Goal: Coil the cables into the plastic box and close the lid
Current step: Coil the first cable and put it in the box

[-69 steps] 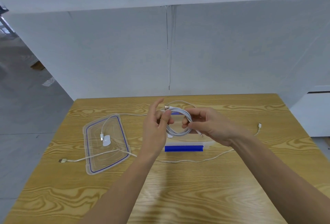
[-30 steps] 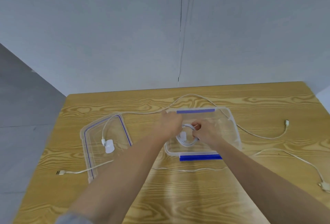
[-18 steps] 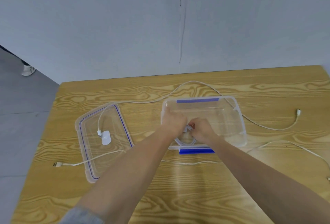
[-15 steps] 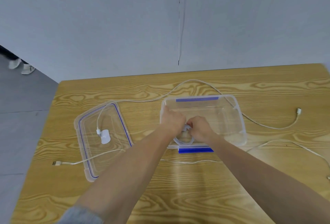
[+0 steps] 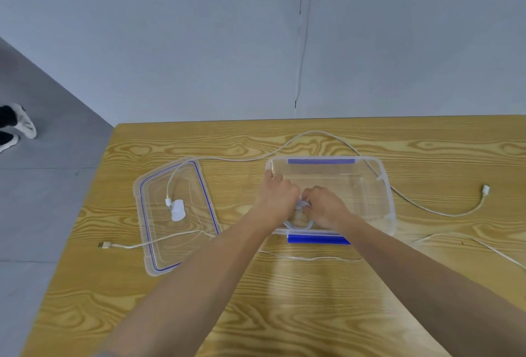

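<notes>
A clear plastic box [image 5: 382,186] with blue clips stands on the wooden table. Both hands reach into its near left part. My left hand [image 5: 277,196] and my right hand [image 5: 323,207] press together on a coiled white cable [image 5: 299,224], whose loop shows below my fingers on the box floor. The clear lid [image 5: 148,243] with a blue seal lies flat to the left of the box. A long white cable [image 5: 313,134] runs from the lid, behind the box, to a plug at the right. Another white cable [image 5: 313,258] lies in front of the box.
A small white charger puck [image 5: 178,210] and a cable plug rest on the lid. A USB plug [image 5: 103,245] lies near the table's left edge. A person's shoes [image 5: 17,126] stand on the grey floor at the far left. A grey wall backs the table.
My hands carried the coiled cable from above the table down into the box and now hold it low on the box floor. The view has tilted downward.
</notes>
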Demonstrator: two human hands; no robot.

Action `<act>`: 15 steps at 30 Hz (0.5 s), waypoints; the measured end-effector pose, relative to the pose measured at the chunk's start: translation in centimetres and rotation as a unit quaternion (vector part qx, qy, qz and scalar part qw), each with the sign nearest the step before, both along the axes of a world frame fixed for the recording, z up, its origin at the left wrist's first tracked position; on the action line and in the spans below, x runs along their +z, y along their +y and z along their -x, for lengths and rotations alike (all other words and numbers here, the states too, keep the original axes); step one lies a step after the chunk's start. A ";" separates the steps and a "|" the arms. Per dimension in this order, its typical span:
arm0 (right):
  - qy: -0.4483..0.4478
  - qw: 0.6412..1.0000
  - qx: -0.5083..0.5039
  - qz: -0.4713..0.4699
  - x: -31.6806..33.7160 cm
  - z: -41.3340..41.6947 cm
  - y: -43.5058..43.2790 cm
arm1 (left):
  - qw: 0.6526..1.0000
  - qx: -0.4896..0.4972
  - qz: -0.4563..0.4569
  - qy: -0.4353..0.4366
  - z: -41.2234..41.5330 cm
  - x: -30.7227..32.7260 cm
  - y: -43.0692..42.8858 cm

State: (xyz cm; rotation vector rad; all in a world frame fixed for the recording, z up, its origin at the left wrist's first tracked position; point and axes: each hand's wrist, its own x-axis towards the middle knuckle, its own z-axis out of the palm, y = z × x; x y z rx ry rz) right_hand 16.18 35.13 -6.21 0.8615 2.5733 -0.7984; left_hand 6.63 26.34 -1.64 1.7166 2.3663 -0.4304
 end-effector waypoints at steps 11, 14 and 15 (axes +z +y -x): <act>0.145 0.976 0.066 -0.149 3.8 0.1 -3.1 | 0.941 0.166 -0.279 -0.094 -0.5 1.9 -7.3; 0.198 0.954 0.111 -0.197 4.8 0.2 -4.8 | 0.930 0.190 -0.302 -0.093 -0.8 2.5 -9.4; 0.216 0.945 0.126 -0.209 5.2 0.2 -5.5 | 0.927 0.198 -0.306 -0.093 -1.0 2.7 -10.2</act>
